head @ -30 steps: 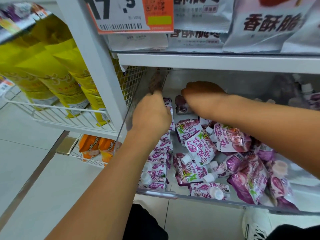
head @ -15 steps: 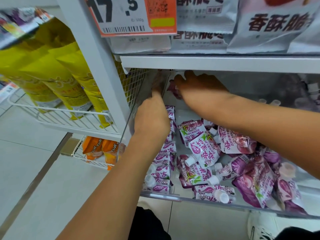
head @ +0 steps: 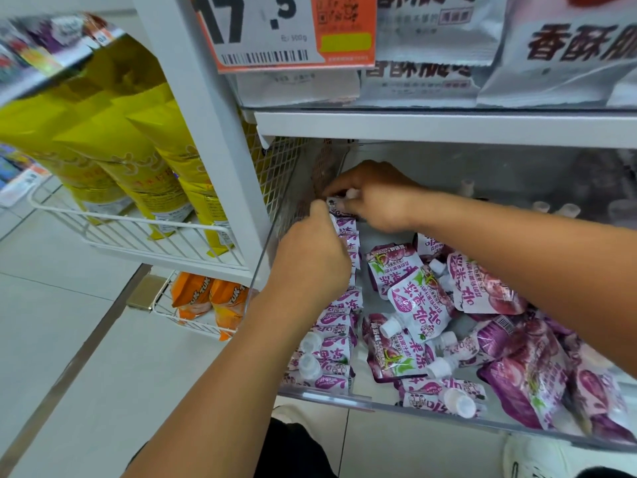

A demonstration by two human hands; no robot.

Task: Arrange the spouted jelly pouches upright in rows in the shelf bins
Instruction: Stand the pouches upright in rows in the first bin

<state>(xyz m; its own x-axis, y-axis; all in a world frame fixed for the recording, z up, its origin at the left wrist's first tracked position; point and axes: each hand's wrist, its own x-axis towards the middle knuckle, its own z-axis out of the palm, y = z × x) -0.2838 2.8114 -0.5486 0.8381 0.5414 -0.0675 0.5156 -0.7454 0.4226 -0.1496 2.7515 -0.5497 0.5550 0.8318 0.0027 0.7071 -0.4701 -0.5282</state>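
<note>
Both hands deep in the clear shelf bin point(head: 324, 396), near its back left corner; right hand point(head: 374, 198) curled over a purple-and-white jelly pouch point(head: 337, 205), pinching it by the top at the far end of the row; white cap just showing between the fingers; left hand point(head: 310, 257) pressed against the row of upright pouches point(head: 339, 326) along the bin's left wall, fingertips touching the same far pouch, grip hidden behind the knuckles, so cannot tell how tightly closed; row running from the front lip back toward the hands, spouts up; loose pouches point(head: 418, 308) heaped flat and crosswise in the middle and right of the bin, white caps pointing every way; more caps, possibly of other pouches, blurred behind the bin's right divider; orange price tag point(head: 286, 29) above; yellow snack bags point(head: 113, 143) in a wire basket to the left.
</note>
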